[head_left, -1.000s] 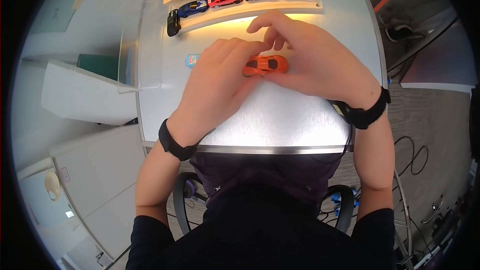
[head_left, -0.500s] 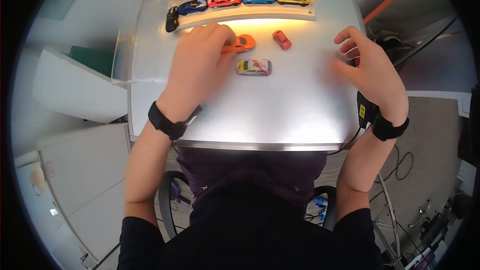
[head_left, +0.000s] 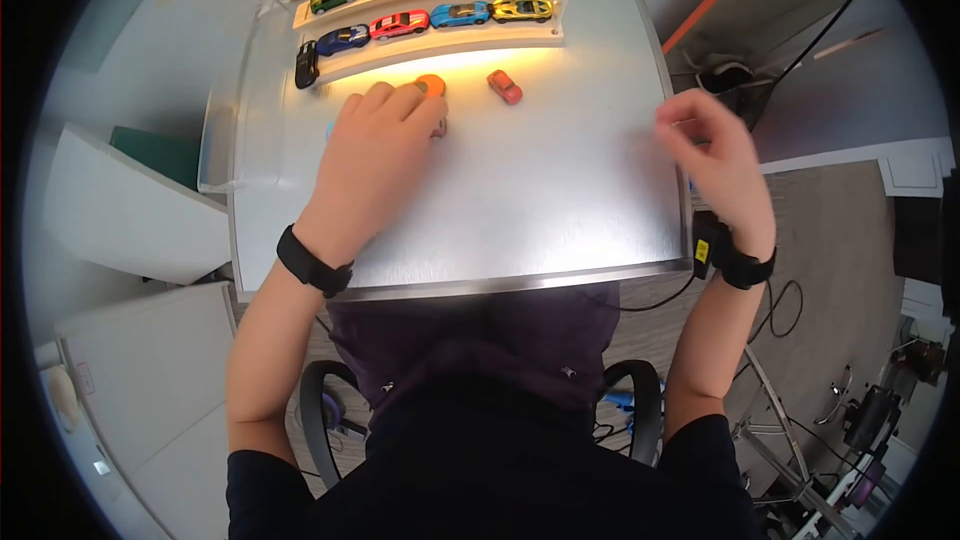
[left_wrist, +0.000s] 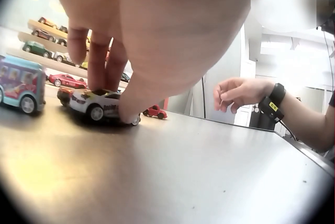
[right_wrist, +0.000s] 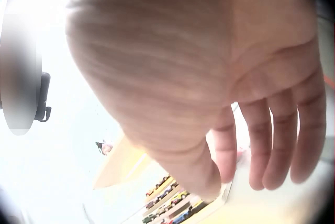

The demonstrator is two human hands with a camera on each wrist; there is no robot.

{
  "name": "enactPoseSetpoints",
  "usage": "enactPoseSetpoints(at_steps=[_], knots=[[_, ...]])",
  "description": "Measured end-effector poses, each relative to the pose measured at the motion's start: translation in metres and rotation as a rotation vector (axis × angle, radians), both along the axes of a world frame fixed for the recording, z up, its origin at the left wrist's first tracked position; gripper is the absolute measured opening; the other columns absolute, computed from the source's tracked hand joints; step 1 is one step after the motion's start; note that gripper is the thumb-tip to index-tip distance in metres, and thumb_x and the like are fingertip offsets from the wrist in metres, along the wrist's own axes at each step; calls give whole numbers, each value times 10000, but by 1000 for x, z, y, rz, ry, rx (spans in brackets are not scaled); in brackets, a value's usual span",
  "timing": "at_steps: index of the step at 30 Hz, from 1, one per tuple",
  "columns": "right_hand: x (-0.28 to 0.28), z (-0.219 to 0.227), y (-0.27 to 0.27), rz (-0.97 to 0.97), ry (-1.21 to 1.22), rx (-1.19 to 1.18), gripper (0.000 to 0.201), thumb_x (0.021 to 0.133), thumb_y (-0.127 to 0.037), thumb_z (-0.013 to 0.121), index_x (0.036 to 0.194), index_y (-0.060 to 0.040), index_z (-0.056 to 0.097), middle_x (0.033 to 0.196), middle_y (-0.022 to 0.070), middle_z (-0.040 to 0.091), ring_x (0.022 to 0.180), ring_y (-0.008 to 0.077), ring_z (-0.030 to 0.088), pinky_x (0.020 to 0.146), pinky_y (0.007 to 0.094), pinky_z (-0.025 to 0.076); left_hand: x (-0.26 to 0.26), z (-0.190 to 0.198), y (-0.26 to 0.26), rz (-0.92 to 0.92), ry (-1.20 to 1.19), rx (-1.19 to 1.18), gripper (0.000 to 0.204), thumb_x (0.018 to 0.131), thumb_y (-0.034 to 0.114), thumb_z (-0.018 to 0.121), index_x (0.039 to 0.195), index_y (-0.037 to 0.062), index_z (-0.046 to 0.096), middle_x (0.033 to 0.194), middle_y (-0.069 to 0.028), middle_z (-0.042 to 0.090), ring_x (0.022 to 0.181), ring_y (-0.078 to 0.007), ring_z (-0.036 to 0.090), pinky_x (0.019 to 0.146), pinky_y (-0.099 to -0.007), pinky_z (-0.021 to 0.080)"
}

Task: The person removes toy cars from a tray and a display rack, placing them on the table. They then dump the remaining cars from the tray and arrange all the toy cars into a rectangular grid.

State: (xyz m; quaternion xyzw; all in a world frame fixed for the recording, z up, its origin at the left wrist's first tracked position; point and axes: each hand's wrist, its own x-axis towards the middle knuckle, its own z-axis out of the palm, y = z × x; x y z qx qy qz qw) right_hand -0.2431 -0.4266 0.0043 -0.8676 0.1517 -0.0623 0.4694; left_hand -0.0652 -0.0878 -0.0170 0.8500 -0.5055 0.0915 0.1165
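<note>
My left hand (head_left: 372, 162) reaches down over a white toy car (left_wrist: 108, 110) on the table, pinching it between thumb and fingers. In the head view this hand covers nearly all of that car. Just beyond the fingertips sits an orange toy car (head_left: 430, 86), partly hidden. A small red toy car (head_left: 505, 88) stands to its right. Left of the white car, a light blue toy bus (left_wrist: 22, 85) shows in the left wrist view. My right hand (head_left: 722, 158) hovers by the table's right edge, fingers loosely bent and nothing in them.
At the back, a lit stepped display rack (head_left: 450, 48) carries rows of toy cars. A black toy car (head_left: 306, 65) stands at its left end. Clear plastic panels (head_left: 222, 135) line the table's left side. A cable (head_left: 655, 302) runs from my right wrist.
Both hands were at the orange car at first. The right hand then moved away right; the left left the orange car behind and came down onto the white car.
</note>
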Motion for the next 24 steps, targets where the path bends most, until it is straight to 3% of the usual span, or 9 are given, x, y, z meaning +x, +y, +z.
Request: enactPoseSetpoints(at_steps=[2,4,6,7,10,11,16,19,24], knots=[[-3,7,-8,-159,-110,-131,130,1007,-105,735,1107,-24,716,965,-6,714,856,97,634,740,273,523,-2,-1,6,16,5,-29,360,798,32,823,1130,92,697,1142,-78,686,1087,-319,653,927,-447,526],[-1,11,-1,-171,-127,-151,136,998,-103,738,1111,-30,719,961,5,716,834,101,638,734,281,526,-1,0,10,55,9,-45,367,795,27,824,1136,90,704,1166,-91,680,1096,-329,652,921,-444,539],[10,13,24,-38,-146,-153,166,981,-109,753,1126,-37,718,943,28,710,828,113,656,738,286,535,-3,-3,13,115,14,-59,377,790,28,829,1144,87,711,1192,-109,670,1108,-340,650,919,-436,551],[17,19,42,5,-71,-118,205,954,-119,778,1133,-43,714,938,66,714,842,154,696,746,307,554,-4,-1,13,149,32,-63,415,801,53,847,1190,92,707,1297,-139,662,1176,-351,650,969,-449,542],[50,2,78,236,-193,-96,334,920,-156,811,1215,-60,687,1081,132,707,869,278,736,783,384,595,4,0,14,89,-13,-161,435,823,82,854,1226,101,692,1385,-160,654,1243,-346,647,1016,-468,514],[61,2,86,253,-160,-164,349,916,-166,812,1224,-63,683,1088,139,700,881,297,733,799,398,597,6,1,14,97,14,-117,456,837,94,858,1257,120,682,1437,-126,659,1289,-318,642,1038,-467,476],[119,-3,99,269,-108,-366,324,900,-190,802,1181,-71,695,1082,167,683,917,360,718,863,455,593,22,5,30,136,41,44,445,841,102,862,1245,135,678,1373,-44,693,1275,-270,649,1018,-433,450],[134,-23,89,306,-159,-448,256,895,-168,786,1118,-66,712,1048,162,692,913,349,719,850,463,586,31,6,44,182,6,31,424,848,106,860,1227,130,671,1334,-34,698,1258,-261,652,1012,-436,451],[132,-34,78,287,-121,-304,154,873,-127,753,995,-54,694,929,139,688,868,341,705,789,463,561,44,26,34,143,4,-23,335,874,112,842,1168,111,681,1233,-49,715,1188,-281,673,957,-432,487]])
